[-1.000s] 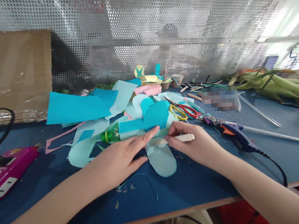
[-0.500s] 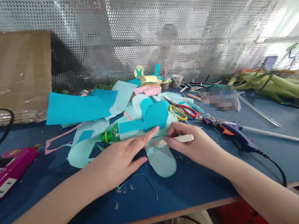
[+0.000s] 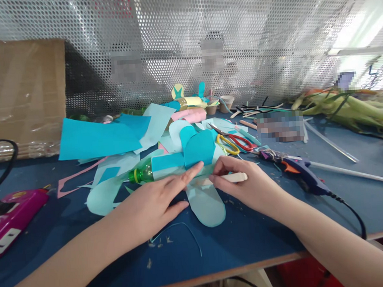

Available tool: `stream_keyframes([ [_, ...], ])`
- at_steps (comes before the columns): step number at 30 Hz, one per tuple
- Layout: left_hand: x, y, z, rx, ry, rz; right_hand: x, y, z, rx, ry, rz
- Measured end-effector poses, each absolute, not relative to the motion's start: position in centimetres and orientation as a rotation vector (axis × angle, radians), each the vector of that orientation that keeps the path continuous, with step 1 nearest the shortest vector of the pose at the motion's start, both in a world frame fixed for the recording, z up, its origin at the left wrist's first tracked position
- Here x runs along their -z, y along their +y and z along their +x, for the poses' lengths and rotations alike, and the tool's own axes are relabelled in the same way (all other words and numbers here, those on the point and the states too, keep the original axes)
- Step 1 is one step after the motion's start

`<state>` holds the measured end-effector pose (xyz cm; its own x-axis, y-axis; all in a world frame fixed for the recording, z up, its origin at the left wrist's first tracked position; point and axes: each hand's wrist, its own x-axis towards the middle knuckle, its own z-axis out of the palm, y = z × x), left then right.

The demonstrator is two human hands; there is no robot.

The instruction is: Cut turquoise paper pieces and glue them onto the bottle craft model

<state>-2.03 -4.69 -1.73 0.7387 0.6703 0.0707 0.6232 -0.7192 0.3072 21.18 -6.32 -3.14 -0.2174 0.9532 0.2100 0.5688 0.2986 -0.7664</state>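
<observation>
My left hand lies flat with fingers stretched out, pressing on a green plastic bottle wrapped in light and dark blue paper. My right hand pinches a pale wooden stick and holds its tip against the paper on the bottle, beside my left fingertips. A rounded light blue paper flap hangs from the bottle toward me on the blue table.
A glue gun with a black cord lies to the right. Red and yellow scissors lie behind my right hand. Blue paper sheets, a pink power strip, cardboard, green leaves and a perforated metal screen surround the work.
</observation>
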Motion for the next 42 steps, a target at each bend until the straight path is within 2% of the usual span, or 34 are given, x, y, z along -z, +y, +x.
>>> stream_keyframes([
  [10,1.7,-4.8,-2.1,-0.262,1.002,2.693,2.8,-6.4,21.2,-0.75,-1.793,-1.358],
  [20,1.5,-4.8,-1.9,-0.249,1.014,2.676,3.1,-6.0,20.7,-1.195,-1.627,-1.234],
  [42,1.8,-4.7,-1.9,-0.239,1.007,2.679,3.3,-6.2,20.4,-1.113,-1.745,-1.295],
])
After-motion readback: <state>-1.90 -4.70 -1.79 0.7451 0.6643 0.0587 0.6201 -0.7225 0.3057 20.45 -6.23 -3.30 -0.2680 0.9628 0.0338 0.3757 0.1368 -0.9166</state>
